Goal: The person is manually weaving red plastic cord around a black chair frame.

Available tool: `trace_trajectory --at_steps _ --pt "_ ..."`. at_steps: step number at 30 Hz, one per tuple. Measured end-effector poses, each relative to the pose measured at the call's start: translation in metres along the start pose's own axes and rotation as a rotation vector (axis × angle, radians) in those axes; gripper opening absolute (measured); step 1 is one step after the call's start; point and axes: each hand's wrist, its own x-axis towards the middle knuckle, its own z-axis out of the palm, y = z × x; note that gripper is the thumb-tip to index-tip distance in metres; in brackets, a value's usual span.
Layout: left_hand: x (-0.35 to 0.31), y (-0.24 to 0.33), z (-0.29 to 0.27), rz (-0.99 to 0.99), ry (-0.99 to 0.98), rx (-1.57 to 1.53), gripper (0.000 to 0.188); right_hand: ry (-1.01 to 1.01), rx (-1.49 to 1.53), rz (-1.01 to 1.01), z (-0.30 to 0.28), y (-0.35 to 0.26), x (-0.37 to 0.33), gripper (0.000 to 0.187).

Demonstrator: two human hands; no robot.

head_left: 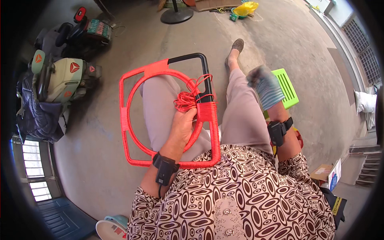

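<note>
Red cord is wound tightly over most of a rounded, nearly square frame, within which a ring in the same wrapping is set. The frame is carried on the lap: its left part is laid over the left thigh, its right rail is placed over the gap between the legs, and its near edge is brought close to the patterned shirt.

By the left hand the ring is gripped beside the right rail, the thumb being set close under a loose cord bundle; the undersides of the fingers are hidden. The right hand, covered by a striped glove, is held well apart beyond the right thigh; it is blurred, so whether its fingers are spread or pressed together cannot be told.

From the right hand, the bare black stretch at the frame's far right corner is found directly to the left; from the left hand, which is nearer, it is found just ahead. No strong long axis is shown by the frame, though its right rail is run forward from the body, tilted slightly left at the far end. Toward the floor's right edge a green stool is placed.
</note>
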Motion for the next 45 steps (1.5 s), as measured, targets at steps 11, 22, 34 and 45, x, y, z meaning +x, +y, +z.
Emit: trace_trajectory --at_steps 11,22,34,45 --pt "0.003 0.001 0.000 0.052 -0.036 0.036 0.018 -0.534 -0.612 0.273 0.055 0.032 -0.022 0.030" --pt "0.000 0.008 -0.001 -0.008 -0.074 -0.058 0.013 -0.366 -0.770 -0.043 0.034 0.042 -0.028 0.029" --pt "-0.011 0.018 0.014 0.053 -0.178 -0.101 0.014 -0.337 0.783 -0.348 -0.169 -0.043 -0.056 0.036" --pt "-0.008 0.012 0.007 0.031 -0.166 -0.097 0.007 -0.308 -0.122 0.356 0.040 0.035 -0.044 0.039"
